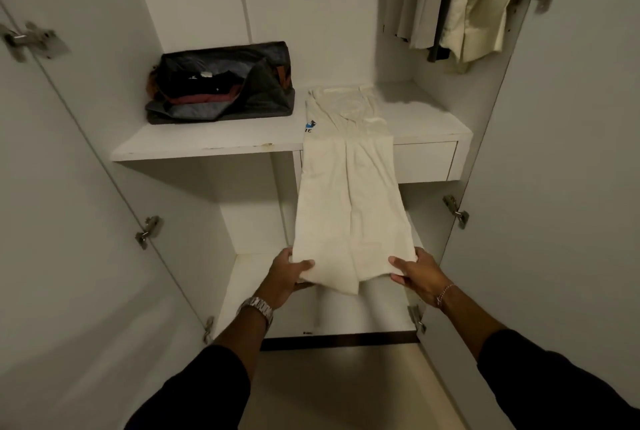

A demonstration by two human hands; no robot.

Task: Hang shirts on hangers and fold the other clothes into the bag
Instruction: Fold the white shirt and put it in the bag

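A cream garment (349, 194), folded lengthwise with a small blue logo near its top, lies with its upper part on the white wardrobe shelf (207, 142) and hangs off the front edge. My left hand (291, 273) grips its lower left corner, thumb on top. At the lower right corner my right hand (415, 273) holds the hem the same way. A dark open bag (263, 97) stands on the shelf at the left, with folded dark and maroon clothes inside.
Shirts hang at the upper right, a cream one (481, 3) in front. Under the shelf on the right is a white drawer (426, 161). Open wardrobe doors stand on both sides, with metal hinges (457, 213). A lower compartment floor (346, 311) lies beneath my hands.
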